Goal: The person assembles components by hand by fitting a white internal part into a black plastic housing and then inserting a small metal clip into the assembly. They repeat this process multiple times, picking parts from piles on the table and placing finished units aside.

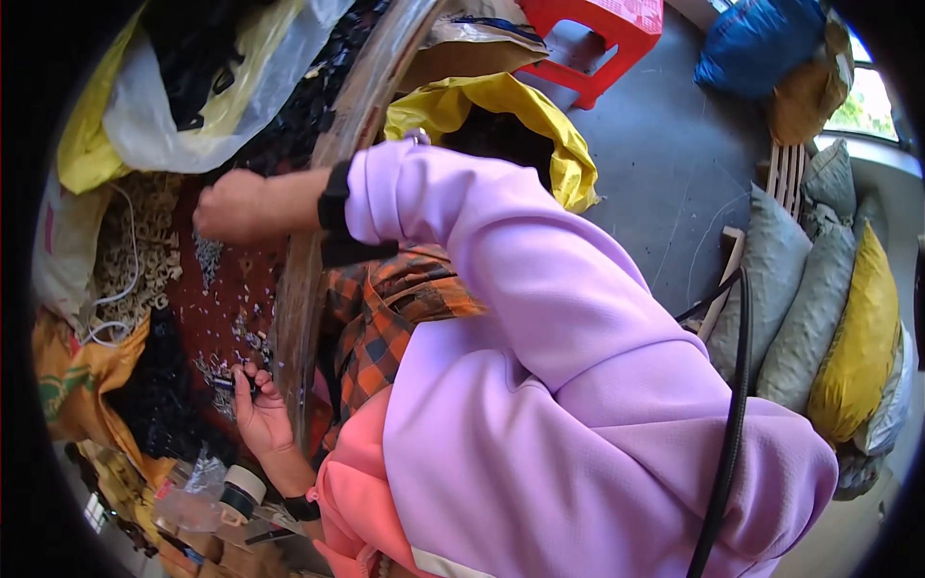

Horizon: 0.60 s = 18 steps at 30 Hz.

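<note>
My left hand [262, 416], lower in the view, pinches a small dark piece [224, 382] between thumb and fingers; its exact kind is too small to tell. This hand is over a scatter of small silvery metal bits [211, 364] on the dark red work surface [207, 313]. Farther up, my right hand [234, 206] is curled closed above another little heap of silvery metal bits [206, 258]. Whatever its fingers may hold is hidden. A purple sleeve with a black cuff [336, 202] covers the right arm.
Beige plastic parts [140, 250] lie heaped past the surface, with a white cord [130, 236]. Black parts [178, 400] fill an area beside an orange sack [72, 371]. A wooden edge [306, 318] borders the surface. Around stand a yellow bag [568, 144], a red stool [617, 43] and stuffed sacks [805, 299].
</note>
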Tool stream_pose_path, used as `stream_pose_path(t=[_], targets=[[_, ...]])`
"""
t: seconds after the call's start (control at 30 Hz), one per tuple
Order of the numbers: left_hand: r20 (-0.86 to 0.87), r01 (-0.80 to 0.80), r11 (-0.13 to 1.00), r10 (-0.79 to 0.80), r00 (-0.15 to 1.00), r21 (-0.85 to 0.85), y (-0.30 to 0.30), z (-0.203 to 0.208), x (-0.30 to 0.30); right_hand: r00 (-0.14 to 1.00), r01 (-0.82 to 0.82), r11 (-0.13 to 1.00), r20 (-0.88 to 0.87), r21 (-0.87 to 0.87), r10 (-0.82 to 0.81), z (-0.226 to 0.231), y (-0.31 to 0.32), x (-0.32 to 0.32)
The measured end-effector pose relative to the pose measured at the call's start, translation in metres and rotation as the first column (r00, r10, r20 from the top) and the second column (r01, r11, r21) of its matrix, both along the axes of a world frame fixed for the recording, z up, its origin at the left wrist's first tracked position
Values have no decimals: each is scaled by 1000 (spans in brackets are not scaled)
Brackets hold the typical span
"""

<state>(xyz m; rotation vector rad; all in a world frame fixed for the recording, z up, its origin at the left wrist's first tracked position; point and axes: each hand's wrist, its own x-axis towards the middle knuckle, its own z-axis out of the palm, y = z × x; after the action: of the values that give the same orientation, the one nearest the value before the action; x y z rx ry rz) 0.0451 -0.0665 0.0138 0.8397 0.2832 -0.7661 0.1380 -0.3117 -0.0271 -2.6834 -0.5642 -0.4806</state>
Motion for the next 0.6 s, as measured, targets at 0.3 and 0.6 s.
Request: stream_pose_path(t=[0.3, 0.6], targets=[[609, -228, 798, -206, 766, 558, -52, 12, -10, 843, 7, 470, -258, 882, 472, 23, 42, -74], [672, -330, 723, -246, 698, 607, -49, 7, -14, 656, 304, 158, -326, 940, 680, 22, 43, -94]])
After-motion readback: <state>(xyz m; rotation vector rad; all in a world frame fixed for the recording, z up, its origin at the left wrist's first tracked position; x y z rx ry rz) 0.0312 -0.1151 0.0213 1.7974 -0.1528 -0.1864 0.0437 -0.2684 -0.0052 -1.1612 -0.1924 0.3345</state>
